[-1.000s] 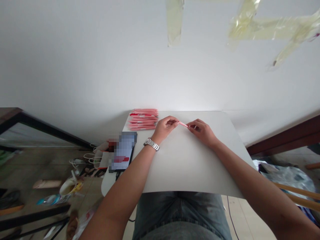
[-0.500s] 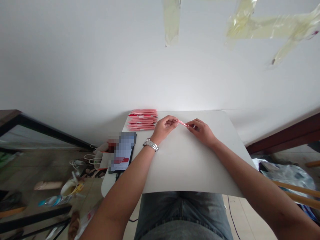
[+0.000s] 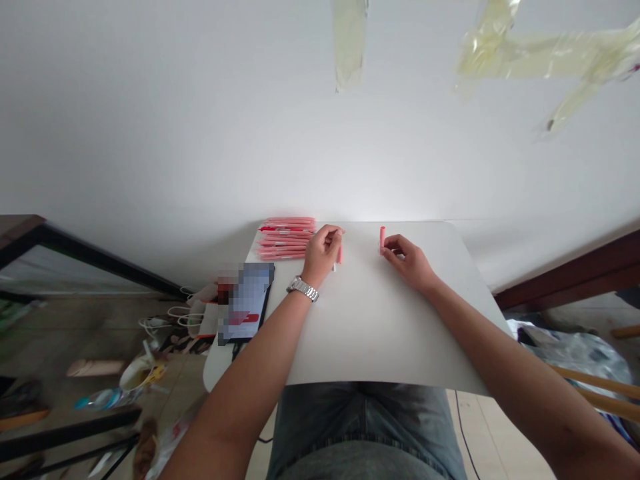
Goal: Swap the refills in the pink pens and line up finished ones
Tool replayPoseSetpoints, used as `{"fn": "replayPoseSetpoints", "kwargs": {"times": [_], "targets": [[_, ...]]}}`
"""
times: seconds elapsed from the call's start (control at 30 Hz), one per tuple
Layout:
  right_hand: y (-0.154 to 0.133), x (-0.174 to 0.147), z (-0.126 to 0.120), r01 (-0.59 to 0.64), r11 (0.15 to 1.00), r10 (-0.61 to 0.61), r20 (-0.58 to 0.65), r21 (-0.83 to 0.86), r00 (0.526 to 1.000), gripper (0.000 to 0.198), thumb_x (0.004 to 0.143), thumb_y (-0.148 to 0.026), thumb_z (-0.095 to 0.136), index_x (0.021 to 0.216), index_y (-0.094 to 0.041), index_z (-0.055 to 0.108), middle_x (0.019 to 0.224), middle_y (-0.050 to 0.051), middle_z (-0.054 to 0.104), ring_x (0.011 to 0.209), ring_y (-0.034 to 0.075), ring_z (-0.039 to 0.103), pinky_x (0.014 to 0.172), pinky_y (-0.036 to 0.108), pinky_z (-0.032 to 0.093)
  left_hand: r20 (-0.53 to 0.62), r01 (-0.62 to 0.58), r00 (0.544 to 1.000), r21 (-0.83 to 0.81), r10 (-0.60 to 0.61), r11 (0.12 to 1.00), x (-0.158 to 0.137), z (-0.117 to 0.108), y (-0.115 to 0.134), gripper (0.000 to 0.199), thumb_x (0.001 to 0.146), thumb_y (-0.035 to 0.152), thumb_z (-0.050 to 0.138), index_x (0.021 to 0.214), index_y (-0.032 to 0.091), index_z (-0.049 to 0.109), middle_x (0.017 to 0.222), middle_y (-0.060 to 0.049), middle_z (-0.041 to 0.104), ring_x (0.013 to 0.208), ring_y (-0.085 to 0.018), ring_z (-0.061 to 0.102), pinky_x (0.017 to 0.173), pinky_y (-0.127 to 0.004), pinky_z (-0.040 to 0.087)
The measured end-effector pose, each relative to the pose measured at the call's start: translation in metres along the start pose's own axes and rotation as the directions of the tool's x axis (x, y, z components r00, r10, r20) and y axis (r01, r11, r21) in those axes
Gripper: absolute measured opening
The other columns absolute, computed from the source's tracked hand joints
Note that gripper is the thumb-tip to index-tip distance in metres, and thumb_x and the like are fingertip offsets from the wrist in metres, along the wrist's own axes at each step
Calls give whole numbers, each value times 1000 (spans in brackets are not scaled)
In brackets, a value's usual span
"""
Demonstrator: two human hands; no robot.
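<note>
My left hand [image 3: 324, 252] is closed, thumb and fingers pinching a slim pink pen part [image 3: 341, 253] that points down, with a small white bit showing below the fingers. The rest of that part is hidden by the hand. Apart from it on the right, my right hand [image 3: 407, 261] grips the lower end of a short pink tube [image 3: 383, 237], which looks like a pen cap and stands upright. Just left of my left hand lies a stack of pink pens [image 3: 285, 240], several of them side by side, with one redder pen among them.
A phone [image 3: 247, 303] with a blurred screen lies at the left edge of the white table [image 3: 380, 333]. The wall rises behind the table. On the floor at left are a bottle [image 3: 103, 400], a cup [image 3: 136, 375] and cables; plastic bags [image 3: 580, 353] lie at right.
The pink pen held between both hands is now in two pieces, one in each hand. My hands have moved apart, and the right piece has turned upright.
</note>
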State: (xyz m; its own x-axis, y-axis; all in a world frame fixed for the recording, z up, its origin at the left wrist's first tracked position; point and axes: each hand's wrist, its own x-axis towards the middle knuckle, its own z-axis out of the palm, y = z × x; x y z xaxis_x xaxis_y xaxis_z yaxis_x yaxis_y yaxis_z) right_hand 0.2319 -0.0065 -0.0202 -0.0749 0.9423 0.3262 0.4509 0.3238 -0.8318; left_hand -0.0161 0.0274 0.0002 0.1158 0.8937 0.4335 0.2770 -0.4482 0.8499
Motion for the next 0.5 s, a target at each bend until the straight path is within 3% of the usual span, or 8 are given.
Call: {"fn": "replayPoseSetpoints", "kwargs": {"times": [0.17,0.5], "targets": [[1,0,-1,-34,999,34,-3,2,999,25,93,-47,65,102,-23,65,96,5,73,89,21,69,82,36,54,-16,-51,998,300,59,952,1,-9,-2,16,100,30,52,96,22,66,76,0,66,69,-14,61,69,-27,45],[3,1,-1,-54,999,54,9,-3,998,26,93,-47,65,102,-24,65,96,5,73,85,20,68,79,35,54,136,-114,990,629,35,769,-2,-12,9,8,96,28,57,93,23,62,91,-4,64,82,-19,60,70,-31,43]]}}
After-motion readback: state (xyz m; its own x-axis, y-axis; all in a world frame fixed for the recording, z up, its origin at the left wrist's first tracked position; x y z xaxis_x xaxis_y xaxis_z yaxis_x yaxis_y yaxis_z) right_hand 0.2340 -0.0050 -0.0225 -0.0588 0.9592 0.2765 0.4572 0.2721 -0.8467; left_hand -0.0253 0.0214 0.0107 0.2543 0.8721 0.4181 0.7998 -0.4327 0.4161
